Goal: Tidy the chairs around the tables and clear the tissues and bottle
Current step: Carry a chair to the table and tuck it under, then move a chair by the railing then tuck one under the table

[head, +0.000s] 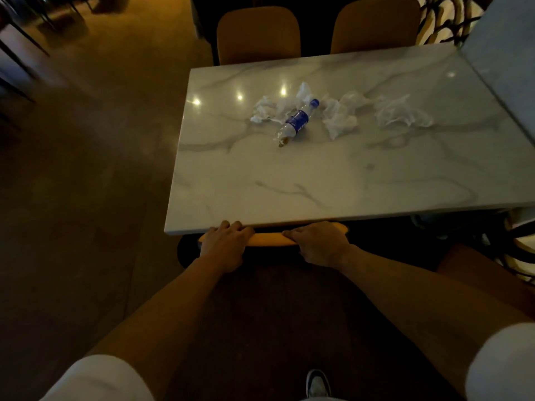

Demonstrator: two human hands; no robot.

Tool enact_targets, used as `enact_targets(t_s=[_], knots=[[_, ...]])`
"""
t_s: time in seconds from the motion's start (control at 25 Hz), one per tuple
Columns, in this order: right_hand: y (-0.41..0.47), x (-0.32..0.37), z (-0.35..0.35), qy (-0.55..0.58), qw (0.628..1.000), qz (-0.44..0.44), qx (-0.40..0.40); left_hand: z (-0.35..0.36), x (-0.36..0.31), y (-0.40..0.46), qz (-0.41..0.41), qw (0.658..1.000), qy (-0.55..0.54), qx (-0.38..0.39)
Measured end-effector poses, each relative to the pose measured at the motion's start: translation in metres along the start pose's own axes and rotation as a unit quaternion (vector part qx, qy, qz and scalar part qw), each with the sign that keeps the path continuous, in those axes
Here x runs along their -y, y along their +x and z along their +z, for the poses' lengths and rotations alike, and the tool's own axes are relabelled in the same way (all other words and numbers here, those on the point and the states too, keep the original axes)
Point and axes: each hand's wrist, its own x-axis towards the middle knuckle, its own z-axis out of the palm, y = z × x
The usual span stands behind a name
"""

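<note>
Your left hand [224,244] and right hand [318,246] both grip the top edge of the near chair [270,239], fingers curled over its orange backrest, which sits right at the near edge of the table [318,183] with the seat tucked under. On the marble top, toward the far side, the bottle [296,121] lies on its side, blue cap pointing away from you, blue label around the middle. Crumpled tissues [340,117] are scattered around it: one clump just left of the bottle and touching it, more to its right, the farthest right piece set apart. Two far chairs [259,33] stand along the opposite edge, backs upright. Your shoe [318,383] shows on the dark floor below.
</note>
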Motion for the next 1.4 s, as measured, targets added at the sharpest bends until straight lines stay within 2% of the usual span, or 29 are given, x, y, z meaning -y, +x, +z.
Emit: enact_targets(t_s=[0.6, 0.76, 0.84, 0.96, 1.04, 1.2, 1.4], knots=[[0.003, -0.005, -0.002, -0.004, 1.0, 0.001, 0.017, -0.004, -0.001, 0.004, -0.005, 1.0, 0.016, 0.012], [0.0, -0.003, 0.001, 0.039, 0.999, 0.014, 0.003, 0.004, -0.006, 0.001, -0.031, 0.999, 0.019, -0.008], [-0.001, -0.002, -0.003, 0.063, 0.998, 0.031, -0.002, 0.003, -0.013, -0.001, -0.066, 0.998, 0.018, 0.008], [-0.003, 0.003, -0.007, 0.075, 0.995, 0.048, 0.053, -0.002, -0.028, -0.01, -0.14, 0.989, -0.01, 0.042], [-0.008, 0.006, -0.013, 0.076, 0.991, 0.067, 0.084, -0.004, -0.038, -0.021, -0.159, 0.985, -0.058, 0.024], [-0.046, 0.018, -0.013, 0.068, 0.991, 0.118, 0.016, -0.007, -0.057, -0.056, -0.15, 0.982, -0.1, -0.059], [-0.116, 0.023, -0.02, 0.123, 0.976, 0.172, 0.043, -0.015, -0.1, -0.091, -0.116, 0.979, -0.164, -0.046]])
